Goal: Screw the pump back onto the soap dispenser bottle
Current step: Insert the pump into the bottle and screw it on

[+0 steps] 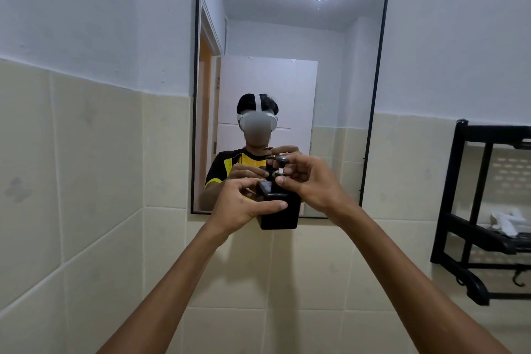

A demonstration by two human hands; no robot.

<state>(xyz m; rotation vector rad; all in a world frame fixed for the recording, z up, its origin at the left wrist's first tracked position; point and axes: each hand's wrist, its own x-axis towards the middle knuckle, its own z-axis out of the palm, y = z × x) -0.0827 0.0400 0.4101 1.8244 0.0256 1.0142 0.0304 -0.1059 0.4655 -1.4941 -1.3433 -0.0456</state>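
A black square soap dispenser bottle (283, 214) is held up in front of the mirror. My left hand (244, 207) grips its upper body from the left, thumb across the front. My right hand (311, 181) pinches the collar of the black pump (280, 162) at the bottle's neck. The pump head stands above my fingers, with a short white stem showing below it. The neck joint is hidden by my fingers.
A black-framed mirror (383, 66) hangs on the wall right behind the bottle and reflects a person with a headset. A black wall rack (457, 210) with white items hangs at the right. Beige tiles (94, 181) cover the lower wall.
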